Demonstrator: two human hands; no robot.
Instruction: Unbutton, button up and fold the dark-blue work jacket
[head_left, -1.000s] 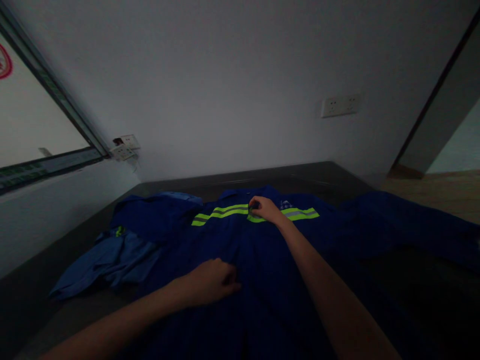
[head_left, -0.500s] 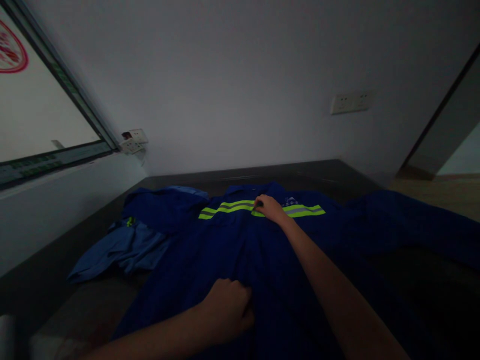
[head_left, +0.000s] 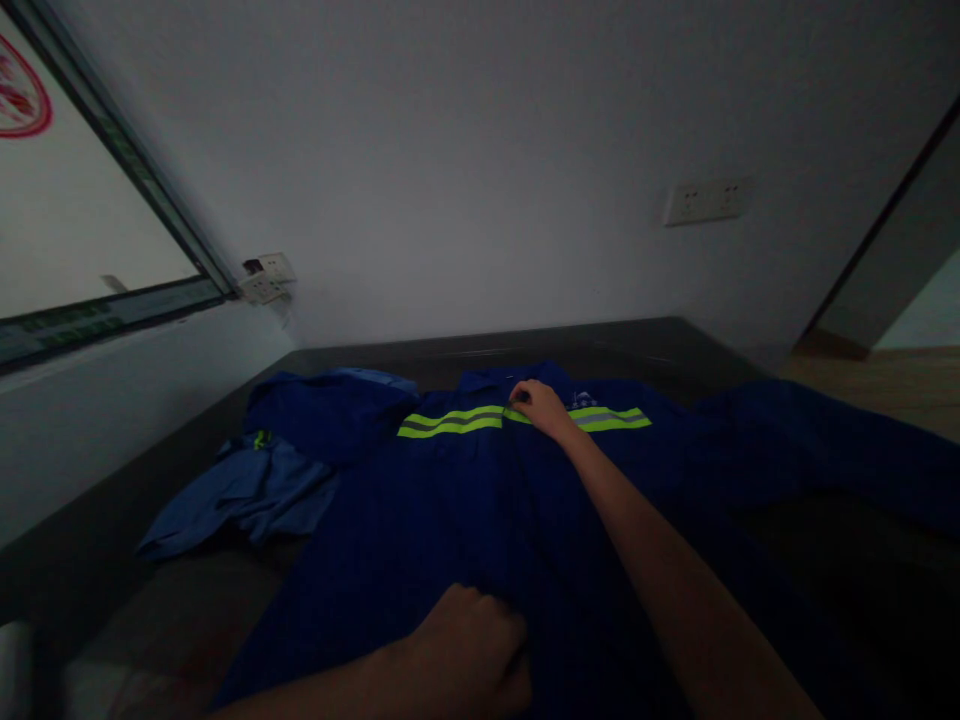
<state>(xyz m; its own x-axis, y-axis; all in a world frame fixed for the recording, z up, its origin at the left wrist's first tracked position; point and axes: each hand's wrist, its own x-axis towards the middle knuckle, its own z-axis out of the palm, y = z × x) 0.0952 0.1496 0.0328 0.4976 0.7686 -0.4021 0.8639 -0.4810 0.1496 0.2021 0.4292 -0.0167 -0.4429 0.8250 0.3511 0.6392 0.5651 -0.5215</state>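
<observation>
The left hand (head_left: 469, 650) lies curled on the near hem of the one dark blue work jacket (head_left: 480, 520), fingers bunched on the cloth; it has slid nearer since a second ago. The jacket lies flat on the table (head_left: 135, 520), long axis running away, collar farthest. At its chest, the right hand (head_left: 541, 405) pinches the placket between two yellow reflective stripes (head_left: 450, 422). Left of the jacket lies one lighter blue garment (head_left: 240, 495).

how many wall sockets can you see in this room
3 that show. One double socket plate sits on the far wall, upper right. Two more cluster in the left corner by the window frame. Others may be out of view.
</observation>
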